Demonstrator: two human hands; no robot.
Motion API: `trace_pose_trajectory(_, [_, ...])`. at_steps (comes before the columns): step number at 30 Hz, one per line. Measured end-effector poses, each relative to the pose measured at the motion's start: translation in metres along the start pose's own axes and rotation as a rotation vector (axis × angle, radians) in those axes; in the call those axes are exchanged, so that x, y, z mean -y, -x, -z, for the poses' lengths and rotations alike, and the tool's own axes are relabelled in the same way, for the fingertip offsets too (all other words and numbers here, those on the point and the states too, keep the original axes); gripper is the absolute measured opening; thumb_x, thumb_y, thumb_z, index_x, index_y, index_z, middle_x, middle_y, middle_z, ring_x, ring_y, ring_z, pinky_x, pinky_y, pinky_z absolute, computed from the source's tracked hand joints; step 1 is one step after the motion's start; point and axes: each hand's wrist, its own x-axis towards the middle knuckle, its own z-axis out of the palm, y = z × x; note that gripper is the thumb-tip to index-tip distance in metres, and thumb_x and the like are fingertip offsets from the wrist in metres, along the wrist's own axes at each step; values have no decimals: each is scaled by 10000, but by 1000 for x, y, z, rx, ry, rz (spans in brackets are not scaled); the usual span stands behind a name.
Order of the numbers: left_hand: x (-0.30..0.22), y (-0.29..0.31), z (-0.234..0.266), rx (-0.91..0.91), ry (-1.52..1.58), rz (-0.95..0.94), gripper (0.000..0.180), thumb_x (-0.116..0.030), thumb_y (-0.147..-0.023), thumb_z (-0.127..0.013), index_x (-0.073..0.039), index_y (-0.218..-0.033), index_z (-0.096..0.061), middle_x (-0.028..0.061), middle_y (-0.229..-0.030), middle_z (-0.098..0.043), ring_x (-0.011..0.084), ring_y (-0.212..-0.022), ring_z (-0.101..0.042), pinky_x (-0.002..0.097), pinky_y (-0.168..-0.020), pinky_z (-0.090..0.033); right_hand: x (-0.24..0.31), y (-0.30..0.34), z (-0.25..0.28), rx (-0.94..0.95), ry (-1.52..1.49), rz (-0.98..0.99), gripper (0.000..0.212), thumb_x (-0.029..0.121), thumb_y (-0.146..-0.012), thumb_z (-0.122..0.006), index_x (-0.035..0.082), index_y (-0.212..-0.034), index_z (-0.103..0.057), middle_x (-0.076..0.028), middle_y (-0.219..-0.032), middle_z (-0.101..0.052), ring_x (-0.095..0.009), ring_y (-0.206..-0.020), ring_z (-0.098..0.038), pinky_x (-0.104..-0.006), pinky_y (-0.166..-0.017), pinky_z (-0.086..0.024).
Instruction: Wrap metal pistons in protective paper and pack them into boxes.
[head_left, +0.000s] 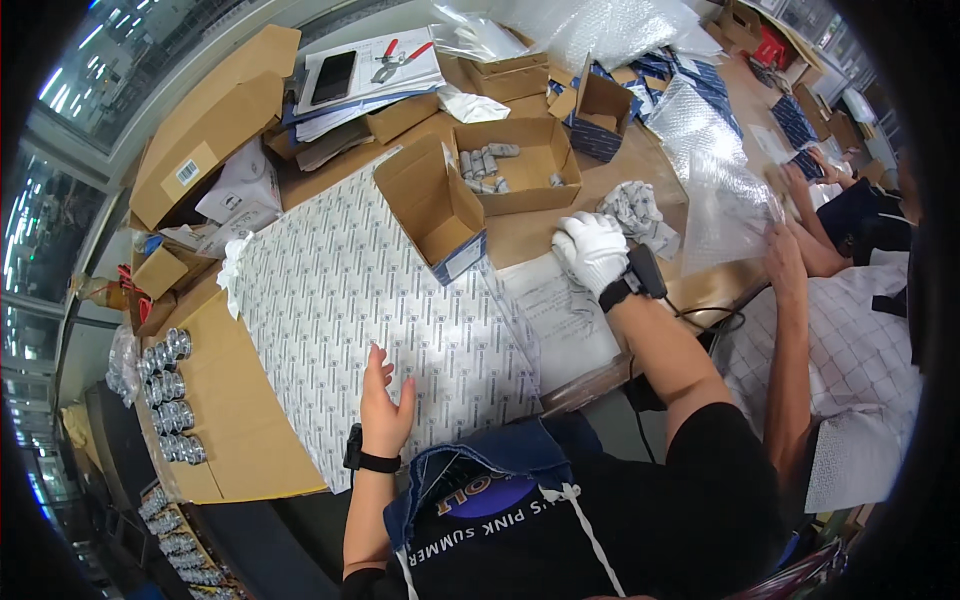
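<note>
My bare left hand (pixel 386 408) is held over a large white sheet of printed wrapping paper (pixel 330 270), fingers and thumb apart and nothing in it. A white knitted glove covers my right hand (pixel 590 250), which is at the top edge of a sheet of paper with writing (pixel 560 315). Its fingers look curled down, and whatever may be under them is hidden. Just beyond it lies a crumpled patterned wad (pixel 632 207). An open, empty cardboard box (pixel 433 215) stands on the wrapping paper. Behind, a shallow carton (pixel 530 165) holds several small wrapped cylinders (pixel 480 165).
At left, shiny metal parts (pixel 172 390) stand in rows on cardboard (pixel 240 410). A phone (pixel 333 78) and red-handled pliers (pixel 388 70) rest on papers at the back. A small blue box (pixel 600 115) stands behind. At right, a co-worker's hands (pixel 785 255) hold bubble wrap (pixel 725 215).
</note>
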Motion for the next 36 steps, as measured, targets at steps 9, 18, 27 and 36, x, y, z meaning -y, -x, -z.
trace_pose_trajectory(9, [11, 23, 17, -30, -20, 33, 662, -50, -810, -618, 38, -1369, -275, 242, -1273, -475, 329, -1046, -571, 368, -880, -470, -9, 15, 17, 97, -136, 187, 376, 205, -818, -562, 114, -1181, -529, -146, -1001, -612, -342, -965, -553, -489, -956, -355])
trace_pose_trajectory(18, [15, 33, 14, 18, 13, 65, 651, -59, -807, -622, 46, -1360, -295, 241, -1254, -491, 322, -1047, -572, 370, -872, -467, 6, 12, 23, 271, 137, 202, 556, 418, -707, -668, 176, -1192, -540, -94, -1257, -481, -334, -1201, -403, -544, -1005, -263])
trace_pose_trajectory(27, [23, 57, 34, -137, -91, -64, 573, -71, -793, -631, 56, -1294, -383, 234, -1185, -533, 358, -1073, -535, 392, -919, -426, 26, 9, 51, 361, 277, 190, 757, 423, -668, -707, 153, -1315, -422, -170, -1299, -417, -386, -1236, -335, -547, -1024, -232])
trace_pose_trajectory(36, [-56, 56, 90, -106, -64, -319, 276, -77, -697, -681, -27, -949, -579, 124, -897, -574, 307, -872, -535, 383, -795, -432, 185, 63, 61, 84, -267, 612, 179, 221, -675, -602, 98, -805, -618, -88, -690, -581, -272, -619, -576, -383, -544, -468])
